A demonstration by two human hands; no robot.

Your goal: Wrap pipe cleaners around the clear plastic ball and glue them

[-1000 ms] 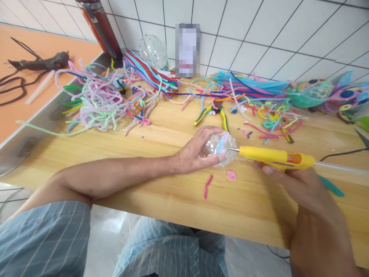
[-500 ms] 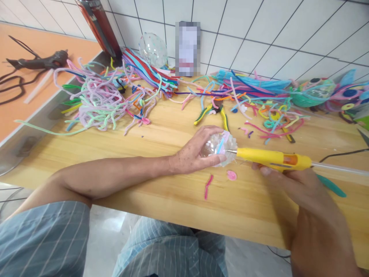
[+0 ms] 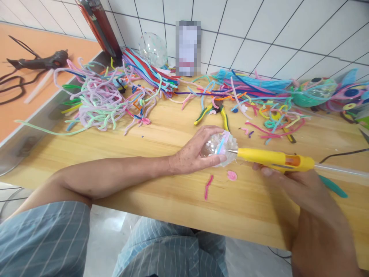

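My left hand (image 3: 196, 152) is wrapped round a clear plastic ball (image 3: 211, 145), thumb in front and fingers behind. Lilac and light-blue pipe cleaner pieces (image 3: 221, 145) lie across the ball's right side. My right hand (image 3: 294, 184) grips a yellow hot glue gun (image 3: 262, 156) from below, with a clear glue stick (image 3: 340, 169) running out of its back end. The metal nozzle points left and meets the ball beside the lilac piece; whether glue is flowing I cannot tell. Below the ball lie a pink coiled disc (image 3: 232, 176) and a short magenta pipe cleaner (image 3: 208, 187).
Yellow-and-black pliers (image 3: 224, 118) lie behind the ball. Tangled pipe cleaners (image 3: 98, 102) fill the back left, and blue bundles (image 3: 256, 84) line the wall. A phone (image 3: 188, 48) leans on the tiles. A black glue gun (image 3: 52, 59) rests on the orange surface.
The glue gun and my right hand have shifted very slightly to the right. My left hand and the ball stay in place.
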